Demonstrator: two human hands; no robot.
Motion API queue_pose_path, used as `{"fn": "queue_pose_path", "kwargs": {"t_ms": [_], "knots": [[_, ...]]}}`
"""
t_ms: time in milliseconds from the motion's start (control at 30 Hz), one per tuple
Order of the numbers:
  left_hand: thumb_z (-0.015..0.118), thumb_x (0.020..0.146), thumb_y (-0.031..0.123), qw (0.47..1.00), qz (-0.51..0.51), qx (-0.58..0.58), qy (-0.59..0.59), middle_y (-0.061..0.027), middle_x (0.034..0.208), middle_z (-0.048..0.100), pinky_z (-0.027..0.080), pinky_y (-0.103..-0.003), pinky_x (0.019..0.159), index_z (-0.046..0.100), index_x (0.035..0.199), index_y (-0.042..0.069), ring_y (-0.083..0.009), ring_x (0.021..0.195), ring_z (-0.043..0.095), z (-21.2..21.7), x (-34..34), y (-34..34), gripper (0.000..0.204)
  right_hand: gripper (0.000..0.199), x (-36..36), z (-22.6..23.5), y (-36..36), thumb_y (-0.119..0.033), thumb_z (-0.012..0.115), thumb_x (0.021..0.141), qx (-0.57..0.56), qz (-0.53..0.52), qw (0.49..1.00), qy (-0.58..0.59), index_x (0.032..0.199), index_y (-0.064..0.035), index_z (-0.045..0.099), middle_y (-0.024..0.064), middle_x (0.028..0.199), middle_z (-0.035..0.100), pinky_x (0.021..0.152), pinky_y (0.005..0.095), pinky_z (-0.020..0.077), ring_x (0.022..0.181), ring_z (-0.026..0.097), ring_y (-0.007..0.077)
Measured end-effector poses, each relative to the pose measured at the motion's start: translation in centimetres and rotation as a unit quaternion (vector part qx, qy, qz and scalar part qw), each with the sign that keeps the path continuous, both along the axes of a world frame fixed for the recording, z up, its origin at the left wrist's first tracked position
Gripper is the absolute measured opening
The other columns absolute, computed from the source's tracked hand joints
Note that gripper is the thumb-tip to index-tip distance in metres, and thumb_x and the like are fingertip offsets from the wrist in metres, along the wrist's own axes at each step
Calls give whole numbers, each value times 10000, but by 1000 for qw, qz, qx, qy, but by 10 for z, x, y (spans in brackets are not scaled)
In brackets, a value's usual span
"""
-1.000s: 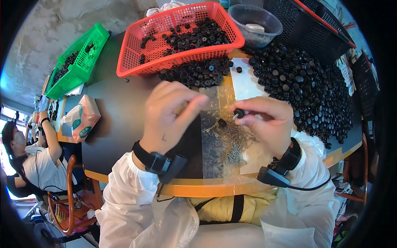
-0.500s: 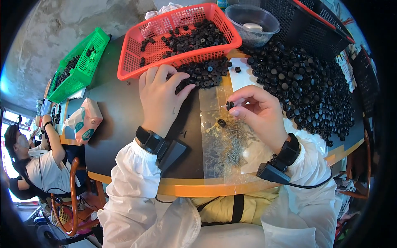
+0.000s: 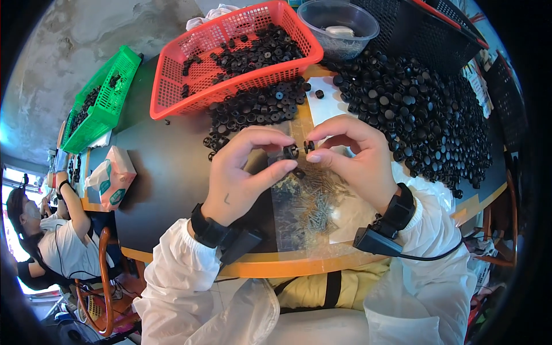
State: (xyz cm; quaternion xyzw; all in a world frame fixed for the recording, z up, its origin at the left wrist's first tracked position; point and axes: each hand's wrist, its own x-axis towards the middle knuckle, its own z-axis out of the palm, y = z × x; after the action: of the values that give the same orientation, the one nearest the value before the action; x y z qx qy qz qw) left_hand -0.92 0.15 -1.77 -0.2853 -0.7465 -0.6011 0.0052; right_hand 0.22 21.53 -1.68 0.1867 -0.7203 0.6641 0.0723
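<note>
Small black round knob (image 3: 291, 152), pinched in left hand (image 3: 244, 172) fingertips; right hand (image 3: 359, 158) pinches a smaller black piece (image 3: 309, 146) beside it.

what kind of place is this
Likely a small assembly workshop: a heap of black caps on the table, red basket of more parts, and another seated person at a neighbouring bench.

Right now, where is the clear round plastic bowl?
In the head view, the clear round plastic bowl sits at the table's far edge, right of the red mesh basket, beside the heap of black caps.
</note>
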Motion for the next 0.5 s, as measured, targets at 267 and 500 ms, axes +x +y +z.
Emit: {"fn": "queue_pose_path", "kwargs": {"t_ms": [267, 500], "knots": [[756, 762, -6, 999, -1, 48, -23, -105, 1080, 636, 453, -317, 934, 651, 1063, 10, -199, 1037, 593, 3, 6, 6, 319, 249, 2, 3, 2, -58, 797, 737, 33, 6, 999, 0, 971, -67, 711, 50, 979, 678, 692, 240, 524, 811, 632, 106], [743, 756, -56, 999, -1, -18, 39, -131, 1076, 606, 443, -328, 922, 620, 1054, -20, -204, 1023, 576, -1, 1, -1, 324, 252, 2, 1, 0, -69, 809, 720, 53, -2, 999, -1, 953, -71, 713, 35, 939, 680, 624, 218, 513, 776, 627, 89]]}}
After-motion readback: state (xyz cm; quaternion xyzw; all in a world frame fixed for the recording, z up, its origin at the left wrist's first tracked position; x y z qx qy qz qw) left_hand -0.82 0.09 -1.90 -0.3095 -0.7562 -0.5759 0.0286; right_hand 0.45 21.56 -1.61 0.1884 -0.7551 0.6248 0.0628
